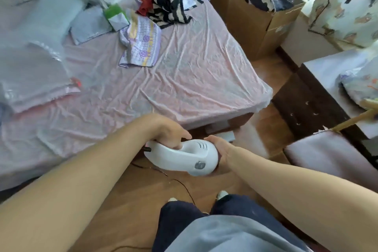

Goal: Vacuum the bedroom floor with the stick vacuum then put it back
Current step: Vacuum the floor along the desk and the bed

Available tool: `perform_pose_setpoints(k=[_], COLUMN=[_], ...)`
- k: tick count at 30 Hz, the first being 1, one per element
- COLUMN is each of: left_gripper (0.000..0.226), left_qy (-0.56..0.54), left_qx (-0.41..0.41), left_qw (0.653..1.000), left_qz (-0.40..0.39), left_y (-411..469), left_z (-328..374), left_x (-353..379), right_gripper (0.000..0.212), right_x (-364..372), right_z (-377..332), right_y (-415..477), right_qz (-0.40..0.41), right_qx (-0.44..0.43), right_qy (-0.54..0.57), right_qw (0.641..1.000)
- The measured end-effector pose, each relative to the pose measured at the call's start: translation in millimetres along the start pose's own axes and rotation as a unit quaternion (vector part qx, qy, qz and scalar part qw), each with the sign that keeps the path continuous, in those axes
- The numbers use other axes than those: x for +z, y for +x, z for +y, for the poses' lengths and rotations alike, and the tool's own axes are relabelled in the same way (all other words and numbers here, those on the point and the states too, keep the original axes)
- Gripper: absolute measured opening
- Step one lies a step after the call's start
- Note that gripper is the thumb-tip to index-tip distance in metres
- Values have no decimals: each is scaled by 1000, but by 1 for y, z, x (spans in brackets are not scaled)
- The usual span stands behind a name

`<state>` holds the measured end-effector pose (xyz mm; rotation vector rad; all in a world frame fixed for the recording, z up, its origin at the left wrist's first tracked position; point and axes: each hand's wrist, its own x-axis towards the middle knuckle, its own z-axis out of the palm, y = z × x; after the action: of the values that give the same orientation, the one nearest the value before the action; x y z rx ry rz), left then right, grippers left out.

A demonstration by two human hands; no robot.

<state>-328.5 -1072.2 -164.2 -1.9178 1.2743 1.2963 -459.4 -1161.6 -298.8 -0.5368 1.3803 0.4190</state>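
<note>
A white stick vacuum (190, 159) with a loop handle and a grey button is held over the wooden floor (131, 196), just off the bed's near corner. My left hand (170, 134) grips the loop handle from above. My right hand (219, 149) cups the far side of the motor body, fingers curled round it. A thin black cord (178, 182) trails from the handle end across the floor toward my feet. The tube and floor head are hidden below the body.
A bed with a wrinkled pink sheet (184, 71) fills the left, strewn with clothes (169, 2) and plastic bags. Cardboard boxes (255, 18) stand behind it. A dark drawer unit (306, 106) and a pink-covered seat (327, 155) narrow the floor strip on the right.
</note>
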Motion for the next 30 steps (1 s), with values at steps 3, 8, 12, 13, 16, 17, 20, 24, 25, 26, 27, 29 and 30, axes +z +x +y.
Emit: perform_pose_setpoints(k=[3,8,12,13,16,17,20,24,25,26,27,29,30], left_gripper=[56,53,56,55,55,54,52,51,52,52,51,52,53], left_qy=[-28,-36,-81,-104,-182,-207,-269,-338,-354,-374,-395,-432,-448], left_qx=[-11,-34,-74,-88,-123,-135,-172,-211,-218,-225,-233,-250,-257], left_qw=[999,999,994,991,976,969,948,917,910,900,889,866,856], left_qz=[-12,-14,-15,-13,-7,-5,1,-3,-10,-14,-18,-24,-25], left_y=[-14,-40,-59,-65,-78,-83,-93,-101,-102,-103,-105,-111,-114], left_z=[0,-17,-27,-27,-17,-9,20,62,69,75,81,92,96], left_x=[16,39,60,69,89,94,110,126,131,137,142,156,164], right_gripper=[50,56,47,43,40,41,44,49,50,51,52,55,56], right_x=[9,39,58,61,66,65,57,45,44,43,43,46,48], right_z=[11,29,38,40,40,40,42,54,58,63,68,81,88], right_y=[-3,-1,-1,-2,-5,-7,-13,-15,-17,-18,-19,-21,-23], right_qz=[-20,-57,-61,-67,-79,-81,-87,-90,-95,-100,-103,-110,-112], right_qx=[24,51,50,53,65,69,93,115,119,123,127,132,133], right_qy=[-43,-98,-168,-200,-299,-334,-407,-483,-507,-530,-551,-584,-598], right_qw=[999,992,983,976,949,937,904,863,848,833,818,793,782])
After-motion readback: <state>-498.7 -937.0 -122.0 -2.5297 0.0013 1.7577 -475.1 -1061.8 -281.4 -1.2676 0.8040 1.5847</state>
